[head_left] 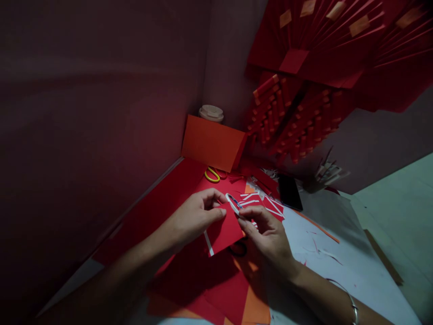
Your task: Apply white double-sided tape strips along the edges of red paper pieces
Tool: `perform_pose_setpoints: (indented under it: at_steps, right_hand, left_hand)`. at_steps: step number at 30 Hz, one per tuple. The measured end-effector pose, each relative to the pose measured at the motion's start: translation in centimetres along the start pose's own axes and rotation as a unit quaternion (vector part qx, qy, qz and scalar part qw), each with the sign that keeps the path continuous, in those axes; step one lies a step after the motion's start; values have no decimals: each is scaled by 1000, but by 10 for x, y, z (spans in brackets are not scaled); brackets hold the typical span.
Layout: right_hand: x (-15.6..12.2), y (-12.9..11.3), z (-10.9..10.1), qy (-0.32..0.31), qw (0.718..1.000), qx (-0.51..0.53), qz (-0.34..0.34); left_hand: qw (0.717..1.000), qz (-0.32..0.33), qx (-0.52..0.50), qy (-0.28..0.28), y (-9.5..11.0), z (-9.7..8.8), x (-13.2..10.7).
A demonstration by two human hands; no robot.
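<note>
Red paper sheets (176, 203) cover a pale surface (355, 266) in a dim wall corner, under a pleated red decoration (321, 67). Left hand (196, 216) pinches a red paper piece (225, 230) above the sheets; right hand (267, 234) closes its fingers on a tape roll (233, 203) at the piece's upper edge.

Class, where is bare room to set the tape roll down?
Bare: the white sheet right of the right hand and its tape roll, below the phone; the red sheet left of the left hand and its red card. Crowded: paper strips between scissors and phone.
</note>
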State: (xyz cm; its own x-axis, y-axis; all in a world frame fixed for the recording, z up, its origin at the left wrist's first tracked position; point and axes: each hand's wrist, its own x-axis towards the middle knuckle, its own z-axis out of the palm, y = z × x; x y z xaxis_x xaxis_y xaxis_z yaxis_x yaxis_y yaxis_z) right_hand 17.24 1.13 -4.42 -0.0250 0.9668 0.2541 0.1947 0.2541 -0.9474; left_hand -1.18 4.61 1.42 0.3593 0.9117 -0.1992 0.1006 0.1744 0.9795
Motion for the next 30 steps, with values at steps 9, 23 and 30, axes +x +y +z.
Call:
perform_pose_setpoints:
  at_steps: [9, 23, 30]
  right_hand:
    - [1, 2, 1, -3, 1000, -4, -1]
    - [0, -4, 5, -11, 999, 20, 26]
    - [5, 4, 4, -79, 979, 147, 113]
  left_hand:
    - [1000, 2, -20, -10, 2, 0, 0]
    - [999, 28, 4, -26, -1, 0, -1]
    - [998, 17, -48, -40, 2, -1, -3]
